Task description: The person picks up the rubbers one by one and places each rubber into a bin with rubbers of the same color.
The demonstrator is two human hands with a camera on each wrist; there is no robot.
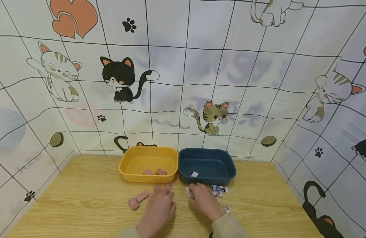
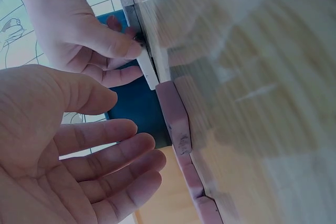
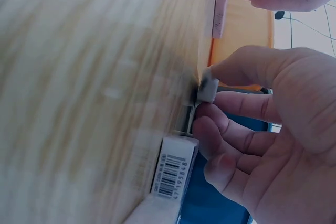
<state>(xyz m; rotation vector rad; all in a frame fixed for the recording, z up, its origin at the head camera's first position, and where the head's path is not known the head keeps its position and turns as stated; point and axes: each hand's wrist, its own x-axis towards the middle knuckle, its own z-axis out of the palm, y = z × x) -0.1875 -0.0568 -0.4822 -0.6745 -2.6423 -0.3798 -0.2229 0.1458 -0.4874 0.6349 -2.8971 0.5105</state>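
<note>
My left hand (image 1: 161, 205) hovers over the pink blocks with its fingers loosely spread and nothing between them. A pink block (image 2: 173, 114) lies near its fingertips in the left wrist view. Two more, a rounded pink block (image 1: 133, 204) and an oblong one (image 1: 142, 197), lie to its left. My right hand (image 1: 203, 200) pinches a small white eraser (image 3: 208, 91) between thumb and index finger, low over the wooden table. Beside that hand lie white erasers in printed sleeves, one eraser (image 3: 172, 174) showing a barcode in the right wrist view.
At the back of the table (image 1: 90, 195), a yellow bin (image 1: 148, 178) holds two pink blocks. Touching its right side, a blue bin (image 1: 212, 180) contains one white piece (image 1: 194, 174). A cat-print cloth (image 1: 171, 66) hangs behind and at both sides.
</note>
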